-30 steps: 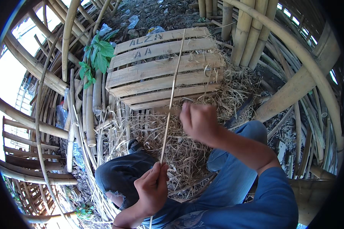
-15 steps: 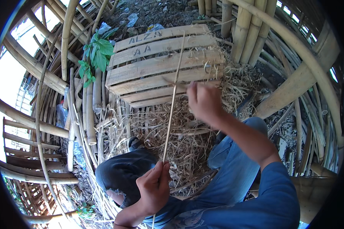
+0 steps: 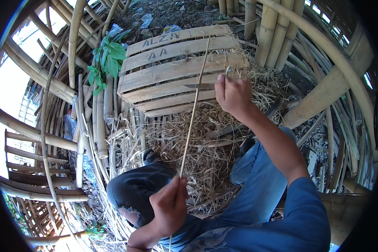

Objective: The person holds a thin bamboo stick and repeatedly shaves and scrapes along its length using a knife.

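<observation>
A long, thin bamboo strip [image 3: 189, 133] runs from my lap away from me, its far end above a slatted wooden crate [image 3: 155, 80]. My left hand [image 3: 170, 206] is closed around its near part, above my legs, and a short length sticks out below the fist. In my closed right hand [image 3: 235, 94] is a knife [image 3: 202, 86], its blade pointing left across the strip near the crate's front edge. Fingers hide the knife's handle. Whether the blade touches the strip or only crosses it in view, I cannot tell.
Pale shavings [image 3: 197, 164] cover the ground between my legs and around the crate. Bamboo poles [image 3: 277, 38] stand at the right, with more poles [image 3: 38, 80] forming a frame at the left. A leafy green plant [image 3: 111, 54] grows beside the crate.
My right hand and the knife have moved farther away and slightly right along the strip. The strip's far end has shifted a little right. My left hand stays almost in place.
</observation>
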{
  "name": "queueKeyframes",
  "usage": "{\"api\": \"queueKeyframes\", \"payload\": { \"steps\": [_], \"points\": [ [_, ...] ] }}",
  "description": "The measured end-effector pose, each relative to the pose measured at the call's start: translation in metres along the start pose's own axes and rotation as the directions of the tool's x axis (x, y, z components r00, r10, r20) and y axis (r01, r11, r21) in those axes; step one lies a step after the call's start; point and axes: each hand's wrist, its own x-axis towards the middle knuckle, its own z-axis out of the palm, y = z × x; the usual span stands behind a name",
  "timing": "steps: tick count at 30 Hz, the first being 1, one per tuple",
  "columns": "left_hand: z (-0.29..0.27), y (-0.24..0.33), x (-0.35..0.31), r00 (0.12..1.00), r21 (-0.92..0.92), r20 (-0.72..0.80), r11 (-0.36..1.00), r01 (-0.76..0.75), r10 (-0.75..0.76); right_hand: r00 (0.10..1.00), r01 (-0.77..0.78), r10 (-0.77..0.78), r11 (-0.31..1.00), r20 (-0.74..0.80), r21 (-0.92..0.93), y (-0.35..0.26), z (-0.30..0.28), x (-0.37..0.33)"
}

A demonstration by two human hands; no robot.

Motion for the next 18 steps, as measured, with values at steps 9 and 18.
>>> {"api": "queueKeyframes", "payload": {
  "steps": [9,18],
  "points": [
    [0.000,-0.005,0.009,0.999,-0.012,0.020,0.999,0.036,-0.036,0.988,0.095,-0.106,0.990,-0.110,-0.108,0.008,0.004,0.007],
    [0.002,-0.007,0.003,0.995,-0.007,0.085,0.999,0.044,-0.043,0.991,-0.084,0.057,0.971,-0.124,-0.226,0.037,-0.010,0.028]
  ]
}}
